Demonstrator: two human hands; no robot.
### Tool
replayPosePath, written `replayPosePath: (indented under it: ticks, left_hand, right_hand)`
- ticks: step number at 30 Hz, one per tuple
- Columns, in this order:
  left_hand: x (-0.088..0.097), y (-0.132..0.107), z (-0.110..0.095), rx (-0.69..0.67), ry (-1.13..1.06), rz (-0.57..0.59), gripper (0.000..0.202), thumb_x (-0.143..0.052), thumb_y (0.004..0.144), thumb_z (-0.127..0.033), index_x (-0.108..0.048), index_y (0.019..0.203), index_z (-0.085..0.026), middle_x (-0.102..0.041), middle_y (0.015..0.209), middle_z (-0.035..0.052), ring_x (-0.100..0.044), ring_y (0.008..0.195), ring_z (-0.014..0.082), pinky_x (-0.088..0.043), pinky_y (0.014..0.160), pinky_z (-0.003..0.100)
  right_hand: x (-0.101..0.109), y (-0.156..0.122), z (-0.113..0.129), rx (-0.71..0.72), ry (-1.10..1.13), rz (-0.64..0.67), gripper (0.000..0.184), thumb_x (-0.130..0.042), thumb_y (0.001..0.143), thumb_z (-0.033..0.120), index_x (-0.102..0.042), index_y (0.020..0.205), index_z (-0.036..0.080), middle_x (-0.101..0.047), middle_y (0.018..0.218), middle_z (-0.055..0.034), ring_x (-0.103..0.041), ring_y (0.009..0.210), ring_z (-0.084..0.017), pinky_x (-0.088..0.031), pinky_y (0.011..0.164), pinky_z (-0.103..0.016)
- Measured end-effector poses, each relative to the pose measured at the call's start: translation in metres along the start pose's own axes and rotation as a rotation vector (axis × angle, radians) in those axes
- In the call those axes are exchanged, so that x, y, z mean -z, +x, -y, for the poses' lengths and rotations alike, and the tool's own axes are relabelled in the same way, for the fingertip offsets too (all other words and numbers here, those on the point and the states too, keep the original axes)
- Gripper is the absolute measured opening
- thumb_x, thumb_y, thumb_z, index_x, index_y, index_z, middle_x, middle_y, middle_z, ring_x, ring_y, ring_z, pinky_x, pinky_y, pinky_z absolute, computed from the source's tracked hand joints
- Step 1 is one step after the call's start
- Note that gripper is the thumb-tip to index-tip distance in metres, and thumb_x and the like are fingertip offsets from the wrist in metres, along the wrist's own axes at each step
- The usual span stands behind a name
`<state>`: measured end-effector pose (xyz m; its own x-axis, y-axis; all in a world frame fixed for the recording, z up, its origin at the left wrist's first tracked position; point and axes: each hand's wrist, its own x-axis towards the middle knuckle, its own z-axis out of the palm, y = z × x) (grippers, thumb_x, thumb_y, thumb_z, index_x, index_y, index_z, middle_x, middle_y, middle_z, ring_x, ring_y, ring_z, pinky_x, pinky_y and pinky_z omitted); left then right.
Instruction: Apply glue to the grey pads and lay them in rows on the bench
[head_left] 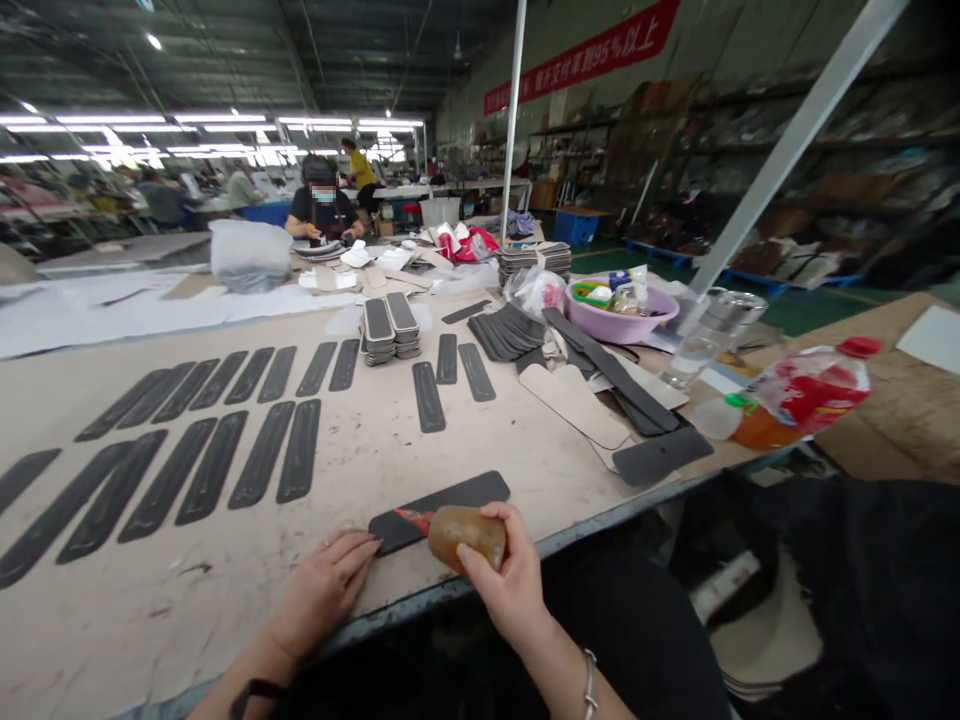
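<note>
My right hand (514,575) is closed round a squat amber glue bottle (466,538), tipped on its side. Its red nozzle meets the left part of a dark grey rounded strip (457,500), which lies near the table's front edge. With its fingers together, my left hand (324,585) holds the left end of this strip against the table. Farther left, several similar dark strips (212,465) lie in two rows, with shiny lines along their edges. Three more strips, among them one dark strip (428,397), lie beyond the bottle.
Past the rows stand two stacks of pale-edged strips (391,330). To the right lie a fan of dark pieces (506,332), a purple basin (622,322), a clear cup (712,335) and a red-labelled bottle (806,395). A co-worker (324,205) sits across the table.
</note>
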<state>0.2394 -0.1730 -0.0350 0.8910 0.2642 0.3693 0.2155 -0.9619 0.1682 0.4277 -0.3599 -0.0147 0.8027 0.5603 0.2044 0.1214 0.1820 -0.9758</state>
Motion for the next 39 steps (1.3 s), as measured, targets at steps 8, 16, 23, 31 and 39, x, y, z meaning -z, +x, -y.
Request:
replayPosePath:
  ticks: [8, 16, 23, 31, 39]
  left_hand:
    - [-0.001, 0.000, -0.005, 0.009, -0.035, -0.008, 0.024, -0.047, 0.091, -0.020, -0.070, 0.095, -0.019, -0.070, 0.098, 0.0066, -0.062, 0.095, 0.0167, -0.052, 0.090, 0.029]
    - [0.001, 0.003, -0.006, -0.049, 0.004, -0.061, 0.024, -0.046, 0.091, -0.019, -0.071, 0.093, -0.019, -0.069, 0.095, 0.0064, -0.062, 0.092, 0.0156, -0.053, 0.086, 0.028]
    - [0.008, 0.011, -0.007, -0.178, 0.031, -0.185, 0.023, -0.047, 0.091, -0.018, -0.069, 0.088, -0.018, -0.069, 0.090, 0.0052, -0.063, 0.086, 0.0146, -0.054, 0.082, 0.026]
    - [0.011, 0.017, -0.006, -0.221, 0.064, -0.207, 0.022, -0.048, 0.090, -0.019, -0.069, 0.087, -0.019, -0.069, 0.087, 0.0041, -0.064, 0.084, 0.0148, -0.054, 0.080, 0.026]
    - [0.008, 0.014, -0.002, -0.246, 0.093, -0.209, 0.022, -0.047, 0.092, -0.020, -0.069, 0.088, -0.018, -0.070, 0.088, 0.0040, -0.064, 0.085, 0.0154, -0.053, 0.082, 0.027]
  right_hand:
    - [-0.018, -0.010, -0.004, 0.201, -0.185, 0.167, 0.036, -0.066, 0.071, 0.014, -0.053, 0.103, 0.024, -0.057, 0.093, -0.0031, -0.058, 0.085, -0.022, -0.049, 0.078, -0.035]
    - [-0.021, -0.009, -0.003, 0.320, -0.312, 0.217, 0.035, -0.060, 0.072, 0.013, -0.052, 0.104, 0.022, -0.055, 0.090, -0.0042, -0.057, 0.083, -0.021, -0.050, 0.074, -0.035]
    - [0.000, 0.008, -0.007, 0.325, -0.441, 0.043, 0.029, -0.057, 0.075, 0.017, -0.049, 0.102, 0.021, -0.055, 0.090, -0.0045, -0.057, 0.081, -0.021, -0.051, 0.072, -0.036]
    - [0.035, 0.032, -0.015, 0.326, -0.605, -0.201, 0.025, -0.057, 0.077, 0.024, -0.051, 0.101, 0.021, -0.058, 0.090, -0.0051, -0.060, 0.083, -0.023, -0.052, 0.075, -0.038]
    - [0.051, 0.040, -0.015, 0.332, -0.701, -0.280, 0.024, -0.057, 0.080, 0.029, -0.051, 0.101, 0.019, -0.059, 0.090, -0.0075, -0.060, 0.083, -0.025, -0.052, 0.073, -0.040]
